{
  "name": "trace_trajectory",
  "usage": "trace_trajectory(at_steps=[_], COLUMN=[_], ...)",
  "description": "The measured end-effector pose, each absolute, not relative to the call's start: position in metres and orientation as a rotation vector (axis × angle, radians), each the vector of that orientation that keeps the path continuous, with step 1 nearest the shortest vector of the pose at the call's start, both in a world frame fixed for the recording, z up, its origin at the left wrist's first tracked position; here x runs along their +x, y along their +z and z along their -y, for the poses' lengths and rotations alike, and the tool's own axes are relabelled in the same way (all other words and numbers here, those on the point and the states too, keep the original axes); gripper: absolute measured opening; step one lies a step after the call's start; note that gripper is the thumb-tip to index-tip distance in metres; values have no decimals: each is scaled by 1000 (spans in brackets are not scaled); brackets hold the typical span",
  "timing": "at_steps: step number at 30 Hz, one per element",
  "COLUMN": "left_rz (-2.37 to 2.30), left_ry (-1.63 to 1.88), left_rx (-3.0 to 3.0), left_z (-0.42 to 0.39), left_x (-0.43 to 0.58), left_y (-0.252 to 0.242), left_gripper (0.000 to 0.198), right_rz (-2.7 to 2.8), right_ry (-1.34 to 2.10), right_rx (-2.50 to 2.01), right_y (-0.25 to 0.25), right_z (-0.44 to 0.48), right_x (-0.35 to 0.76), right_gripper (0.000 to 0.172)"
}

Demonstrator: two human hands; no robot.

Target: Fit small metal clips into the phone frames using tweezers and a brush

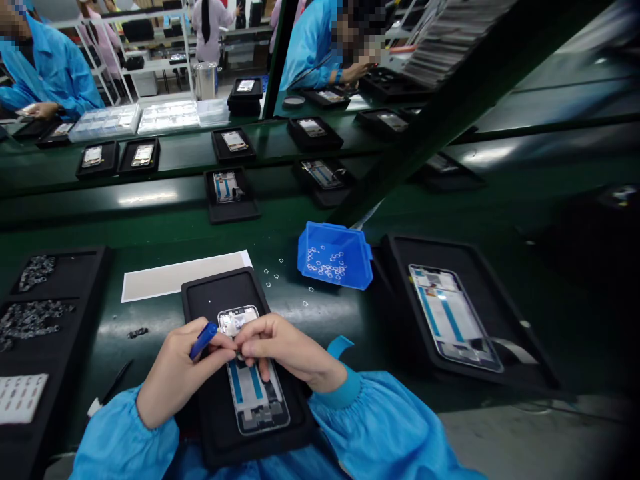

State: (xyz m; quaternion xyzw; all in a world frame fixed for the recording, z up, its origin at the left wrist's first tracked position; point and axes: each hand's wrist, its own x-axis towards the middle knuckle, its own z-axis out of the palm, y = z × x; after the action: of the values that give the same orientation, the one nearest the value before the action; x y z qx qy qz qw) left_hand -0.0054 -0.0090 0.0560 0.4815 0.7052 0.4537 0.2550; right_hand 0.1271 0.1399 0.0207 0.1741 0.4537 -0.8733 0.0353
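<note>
A phone frame lies in a black tray right in front of me. My left hand is closed on a blue-handled tool whose tip points at the frame's upper part. My right hand rests on the frame beside it, fingers pinched together against the left hand's fingertips; what they hold is too small to make out. Both wrists wear blue sleeves.
A blue bin of small white parts sits behind the tray, with a few parts loose on the green belt. A second tray with a phone frame lies to the right. Black trays of small dark parts stand left. Other workers sit across.
</note>
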Motion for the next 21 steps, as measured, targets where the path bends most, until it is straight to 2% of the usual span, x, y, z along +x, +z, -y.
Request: trace_trajectory(at_steps=[6, 12, 16, 19, 21], left_rz=[-1951, -1984, -2089, -2203, -2187], left_ry=[1233, 1243, 1413, 1846, 2101], left_rx=[1457, 1572, 1583, 1456, 1325], left_z=[8, 6, 8, 8, 6], left_x=[-5, -4, -6, -5, -1], left_y=[59, 61, 58, 53, 50], left_gripper=[8, 9, 29, 59, 69], right_rz=[-1371, -1378, -1296, -1198, -1165], right_ry=[-2683, -2697, -2779, -2854, -2879], right_rx=[511, 511, 591, 653, 670], right_y=[20, 18, 21, 22, 22], right_z=[-143, -141, -141, -141, -140], right_x=[128, 129, 127, 126, 125], right_gripper=[31, 33, 39, 39, 39])
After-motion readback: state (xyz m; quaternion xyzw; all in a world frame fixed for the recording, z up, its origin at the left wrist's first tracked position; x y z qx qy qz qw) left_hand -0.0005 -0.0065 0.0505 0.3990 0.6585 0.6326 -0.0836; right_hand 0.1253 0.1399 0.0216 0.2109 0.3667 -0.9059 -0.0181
